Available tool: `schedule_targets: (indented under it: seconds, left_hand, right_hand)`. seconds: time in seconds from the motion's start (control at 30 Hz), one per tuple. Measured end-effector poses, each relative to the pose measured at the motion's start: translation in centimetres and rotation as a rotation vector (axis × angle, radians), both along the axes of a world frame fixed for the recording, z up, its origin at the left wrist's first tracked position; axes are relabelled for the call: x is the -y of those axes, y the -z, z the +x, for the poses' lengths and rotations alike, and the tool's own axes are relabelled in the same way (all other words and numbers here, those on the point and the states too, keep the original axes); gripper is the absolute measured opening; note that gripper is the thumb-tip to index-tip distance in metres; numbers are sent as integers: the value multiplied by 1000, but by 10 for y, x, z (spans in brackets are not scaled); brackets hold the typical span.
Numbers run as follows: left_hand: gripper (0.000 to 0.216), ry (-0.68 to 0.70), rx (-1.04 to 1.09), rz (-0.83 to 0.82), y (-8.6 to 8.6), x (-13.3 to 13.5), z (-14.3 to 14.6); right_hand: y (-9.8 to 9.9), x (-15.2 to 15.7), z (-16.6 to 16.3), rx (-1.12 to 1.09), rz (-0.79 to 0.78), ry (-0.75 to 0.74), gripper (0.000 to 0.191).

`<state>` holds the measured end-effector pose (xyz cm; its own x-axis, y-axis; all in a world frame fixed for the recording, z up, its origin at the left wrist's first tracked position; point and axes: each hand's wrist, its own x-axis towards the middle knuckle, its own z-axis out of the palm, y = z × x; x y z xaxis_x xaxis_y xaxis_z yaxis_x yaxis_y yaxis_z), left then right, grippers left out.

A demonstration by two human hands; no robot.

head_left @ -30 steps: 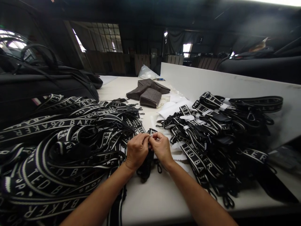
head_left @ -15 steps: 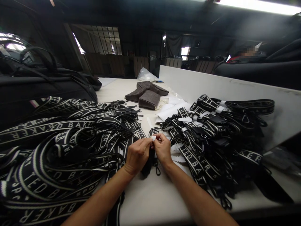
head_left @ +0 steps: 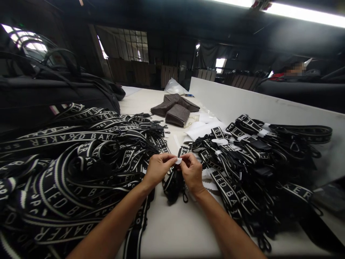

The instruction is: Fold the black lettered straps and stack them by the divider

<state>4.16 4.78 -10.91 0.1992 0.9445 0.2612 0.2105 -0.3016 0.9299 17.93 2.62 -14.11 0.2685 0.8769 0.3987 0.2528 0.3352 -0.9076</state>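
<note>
So a black folded strap [head_left: 174, 187] is laid on the white table [head_left: 167, 230], and everything else can be placed from there. Right above the folded strap, a little white tab [head_left: 179, 161] is pinched at one edge by the left hand [head_left: 157, 169] and at the other by the right hand [head_left: 193, 173], thumbs and fingertips pretty much closed up on it. Whether the strap itself is gripped by the lower fingers can't be told, since they're hidden. A metal-looking snap hook [head_left: 185, 198] is seen just beside the folded strap's near end, on its right. Left of the folded strap, a big tangle of loose lettered straps [head_left: 67, 194] is heaped up; right of it, a pile of banded straps [head_left: 248, 154] is stacked, white bands included. Beyond the folded strap, some brown quilted bags [head_left: 177, 114] are clumped together, with white paper [head_left: 202, 129] spread nearby.
</note>
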Motion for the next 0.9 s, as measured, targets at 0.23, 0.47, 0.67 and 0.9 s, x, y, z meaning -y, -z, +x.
schedule_targets:
  seconds: [0.23, 0.47, 0.67, 0.9]
  left_hand:
    - [16, -80, -311, 131, -12, 4, -2]
    - [12, -295, -384, 188, -2, 3, 0]
    - [14, -386, -412, 285, 1, 6, 3]
    - [13, -378, -457, 456, 13, 7, 8]
  right_hand:
    - [-3, 0, -2, 104, 11, -18, 4]
    - [-8, -2, -4, -219, -221, -102, 26]
    - [-15, 0, -7, -324, -354, -306, 44]
    - [1, -8, -11, -89, -269, -131, 33]
